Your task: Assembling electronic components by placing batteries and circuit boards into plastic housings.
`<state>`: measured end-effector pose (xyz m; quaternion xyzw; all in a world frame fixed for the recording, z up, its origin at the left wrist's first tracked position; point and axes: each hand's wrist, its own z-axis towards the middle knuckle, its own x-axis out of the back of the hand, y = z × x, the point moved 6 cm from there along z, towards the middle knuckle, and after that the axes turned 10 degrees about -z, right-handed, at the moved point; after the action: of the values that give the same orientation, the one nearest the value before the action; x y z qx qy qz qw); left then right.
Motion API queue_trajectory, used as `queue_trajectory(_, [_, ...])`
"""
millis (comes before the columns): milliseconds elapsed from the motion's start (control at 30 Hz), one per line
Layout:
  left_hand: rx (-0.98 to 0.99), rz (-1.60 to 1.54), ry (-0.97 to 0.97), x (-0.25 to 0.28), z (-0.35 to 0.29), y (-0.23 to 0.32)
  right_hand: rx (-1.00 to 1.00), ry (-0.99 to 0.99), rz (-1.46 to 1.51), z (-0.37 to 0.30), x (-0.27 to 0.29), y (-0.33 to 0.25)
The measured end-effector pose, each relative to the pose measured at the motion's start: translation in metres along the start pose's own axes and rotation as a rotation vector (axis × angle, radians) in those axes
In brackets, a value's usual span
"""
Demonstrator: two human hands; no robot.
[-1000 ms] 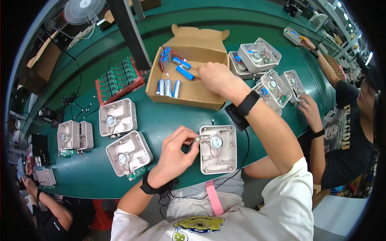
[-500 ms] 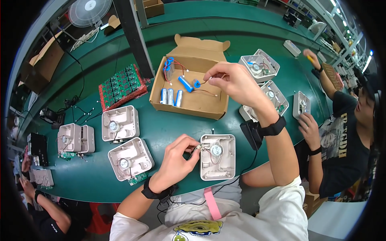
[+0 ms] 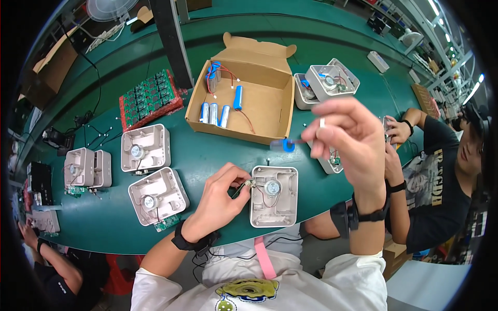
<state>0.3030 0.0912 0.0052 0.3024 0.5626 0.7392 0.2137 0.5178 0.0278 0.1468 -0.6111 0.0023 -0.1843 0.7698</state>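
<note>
Right hand [image 3: 346,136] pinched closed on wire [image 3: 299,141] of blue battery [image 3: 284,145] (blurry), hanging above tabletop [image 3: 220,150] near cardboard box [image 3: 272,98]; left hand [image 3: 220,194] pinching small wired part [image 3: 250,183] at grey housing [image 3: 288,206].

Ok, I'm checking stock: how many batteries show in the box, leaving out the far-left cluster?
4: three batteries in the near-left corner of the box, and a single battery near its middle. More may be hidden in the cluster.
</note>
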Motion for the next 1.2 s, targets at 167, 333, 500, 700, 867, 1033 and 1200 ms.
queue_trajectory(167, [-0.018,-0.006,-0.005,0.002,0.000,-0.001,-0.182,-0.047,0.152,-0.047,-0.010,0.023])
queue_trajectory(333, [-0.036,-0.004,0.021,0.002,0.000,-0.003,-0.284,-0.034,0.165,-0.071,-0.010,0.037])
queue_trajectory(500, [-0.047,-0.001,0.018,0.001,0.001,-0.002,-0.245,0.037,0.109,-0.057,-0.004,0.055])
queue_trajectory(700, [-0.049,0.002,0.013,0.000,-0.003,0.001,-0.288,0.010,0.044,-0.048,-0.013,0.073])
queue_trajectory(867, [-0.094,-0.036,0.055,-0.001,-0.001,0.002,-0.313,0.066,0.061,-0.043,-0.022,0.071])
queue_trajectory(1033, [-0.096,-0.033,0.076,-0.001,-0.001,0.000,-0.321,0.119,0.069,-0.046,-0.022,0.075])
queue_trajectory(1200, [-0.086,-0.073,0.101,-0.001,-0.001,-0.002,-0.286,-0.045,-0.347,-0.063,-0.050,0.062])
